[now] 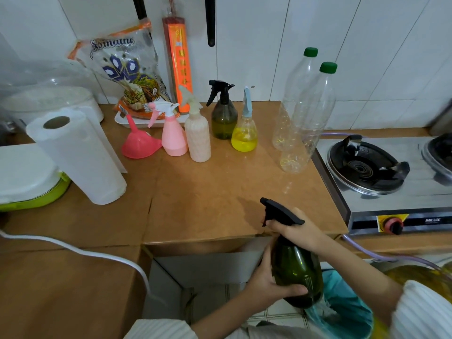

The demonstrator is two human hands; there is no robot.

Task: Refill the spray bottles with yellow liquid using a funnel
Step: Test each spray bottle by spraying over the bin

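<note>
Counter, brown, holding from the left: paper towel roll, upright; pink funnel, lying mouth-down just beside the pink spray bottle; cream spray bottle touching or nearly touching it; dark spray bottle behind; small clear bottle with yellow liquid in its lower half; two clear plastic bottles, green caps on, only traces of yellow at the bottom. Held item: green spray bottle, off the counter's front edge, tilted, above a blue-lined bin. Left hand curled round its body from below; right hand wrapped round the neck under the black trigger head. Step judged: unscrewing the head. Handling advice: keep the body fixed with the lower hand, turn only the collar, keep the bottle upright to avoid drips, then stand it on the counter before fetching the funnel. Stove at far right.
</note>
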